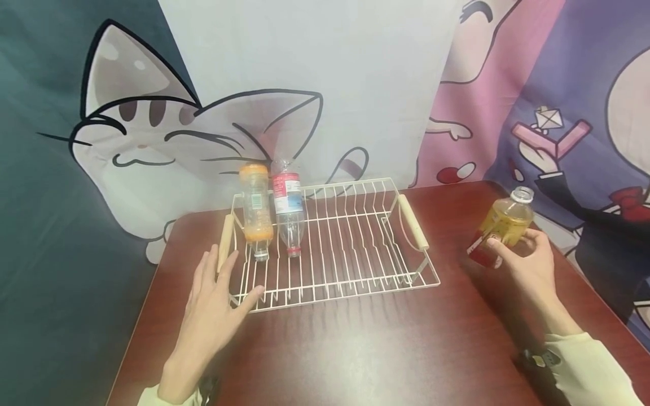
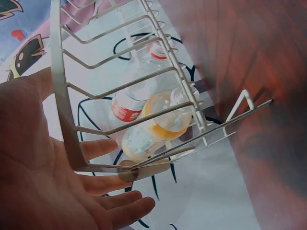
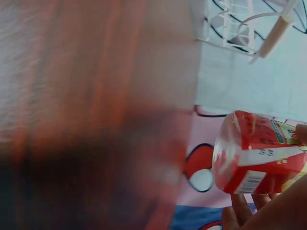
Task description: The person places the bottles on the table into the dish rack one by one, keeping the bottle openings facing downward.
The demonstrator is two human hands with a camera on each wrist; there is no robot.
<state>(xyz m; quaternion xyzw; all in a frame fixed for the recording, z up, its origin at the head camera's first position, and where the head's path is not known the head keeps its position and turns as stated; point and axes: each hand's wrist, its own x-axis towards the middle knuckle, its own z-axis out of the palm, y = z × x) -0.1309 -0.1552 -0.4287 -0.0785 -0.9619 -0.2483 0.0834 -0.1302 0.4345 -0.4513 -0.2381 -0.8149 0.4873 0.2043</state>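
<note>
My right hand [image 1: 528, 270] grips a plastic bottle [image 1: 508, 220] with a yellow and red label and a capless neck, tilted at the right side of the table. In the right wrist view the bottle's red label [image 3: 268, 153] and clear base show. At the left end of a white wire rack [image 1: 350, 285], my left hand [image 1: 210, 310] has its fingers spread beside the wooden handle [image 1: 225, 242]. Whether it touches the rack is unclear. Two bottles lie neck-down in the rack: an orange-banded bottle [image 1: 256, 206] and a clear bottle [image 1: 289, 217] with a red and white label.
The rack stands on a dark red wooden table [image 1: 355, 349], close to its back edge. A second wooden handle [image 1: 413, 223] is at the rack's right end. Behind hangs a cloth backdrop [image 1: 315, 56] with cartoon cats.
</note>
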